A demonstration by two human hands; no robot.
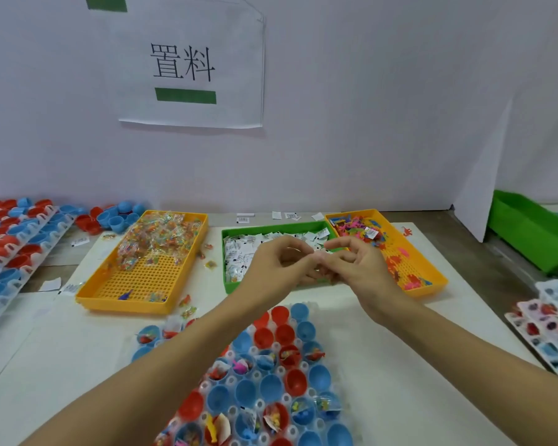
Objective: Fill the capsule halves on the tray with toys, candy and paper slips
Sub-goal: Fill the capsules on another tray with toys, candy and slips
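A clear tray [345, 410] of red and blue capsule halves [295, 381] lies in front of me; some halves hold toys, candy and paper, others are bare. My left hand [277, 262] and my right hand [356, 262] meet fingertip to fingertip above the green tray of paper slips [239, 252]. A small white slip [318, 255] seems pinched between the fingers of both hands. To the left is an orange tray of wrapped candy [158, 243]; to the right, an orange tray of small plastic toys [397, 249].
Stacked trays of red and blue capsule halves [10, 243] fill the left side, with loose halves [116, 217] behind. Filled trays [548, 323] sit at the right edge below a green bin [529, 230]. A white wall with a paper sign [190, 66] stands close behind.
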